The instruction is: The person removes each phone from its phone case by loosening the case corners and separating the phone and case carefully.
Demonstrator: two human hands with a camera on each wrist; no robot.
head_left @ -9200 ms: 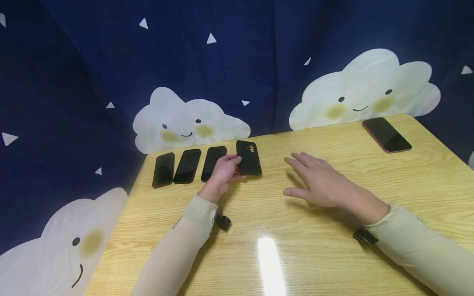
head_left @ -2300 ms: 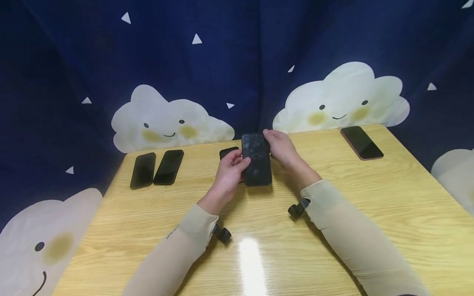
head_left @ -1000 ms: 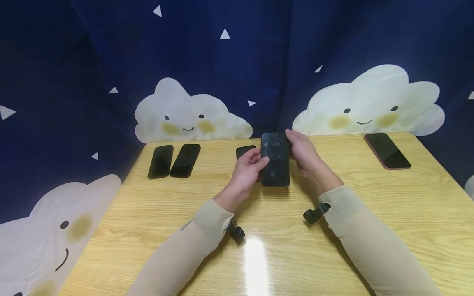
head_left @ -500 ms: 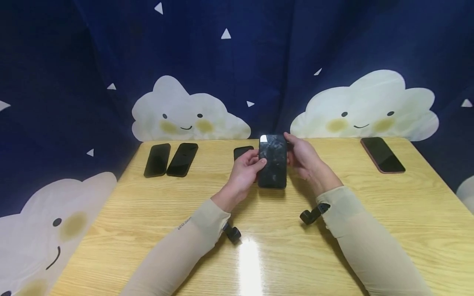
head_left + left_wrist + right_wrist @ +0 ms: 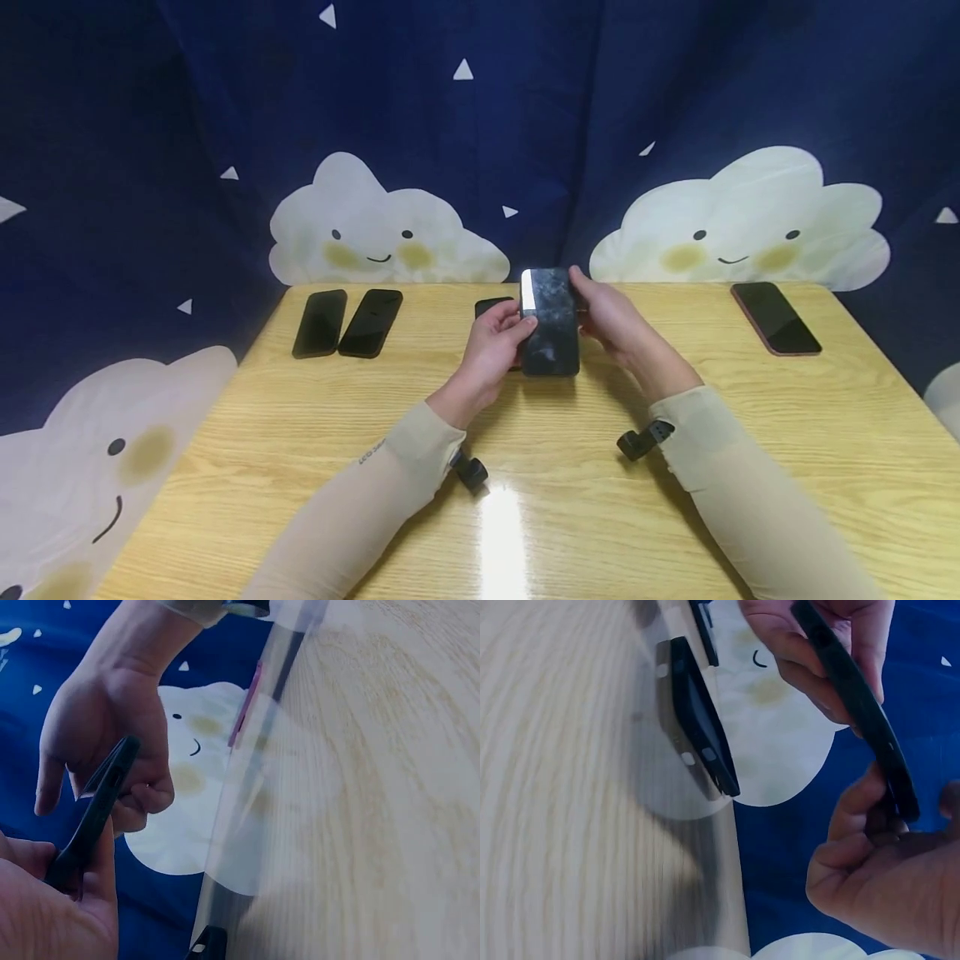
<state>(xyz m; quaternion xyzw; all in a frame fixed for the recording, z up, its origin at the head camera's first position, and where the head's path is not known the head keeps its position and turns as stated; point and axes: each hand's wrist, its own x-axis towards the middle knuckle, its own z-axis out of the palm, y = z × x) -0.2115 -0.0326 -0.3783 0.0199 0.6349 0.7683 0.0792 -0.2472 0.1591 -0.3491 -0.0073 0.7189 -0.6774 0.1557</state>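
Both hands hold a dark phone (image 5: 551,342), its smudged glossy face up and a bright reflection at its upper left. A black case (image 5: 91,817) runs along its edge in the left wrist view. At the end by the right hand, a thin dark edge stands a little apart from the case rim. My left hand (image 5: 487,350) grips the left side, thumb on the face and fingers beneath. My right hand (image 5: 615,321) grips the upper right corner by the thumb, its other fingers curled behind. Partly hidden by the left hand, another black phone-shaped piece (image 5: 492,306) lies on the table.
Two dark phones (image 5: 320,323) lie side by side at the table's back left. A red-edged phone (image 5: 776,318) lies at the back right. Behind the wooden table (image 5: 360,433) hangs a blue curtain (image 5: 420,125) with clouds.
Earlier the left hand held a black case and the right hand was open. Now both grip a phone. Over the last second, the hands barely moved while a reflection appeared on its face.
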